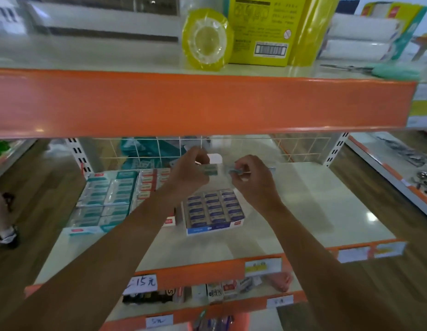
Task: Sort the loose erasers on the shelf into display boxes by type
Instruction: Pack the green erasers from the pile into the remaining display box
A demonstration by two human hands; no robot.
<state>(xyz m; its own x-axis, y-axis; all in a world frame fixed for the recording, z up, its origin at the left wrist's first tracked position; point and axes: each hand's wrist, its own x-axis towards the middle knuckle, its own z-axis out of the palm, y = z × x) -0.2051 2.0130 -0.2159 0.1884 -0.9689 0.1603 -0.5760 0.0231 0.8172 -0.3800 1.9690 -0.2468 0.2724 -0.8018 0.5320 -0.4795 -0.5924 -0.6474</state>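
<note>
Green eraser (210, 169) is pinched in your left hand (186, 174), fingers curled round it; your right hand (254, 181) pinches a second eraser (235, 172) just beside it. Both are held above the shelf (315, 199), over the blue box (212, 211), with teal boxes (105, 194) to its left.

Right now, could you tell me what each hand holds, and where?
Left hand: green-labelled eraser, pinched at one end. Right hand: second eraser, likewise.
</note>
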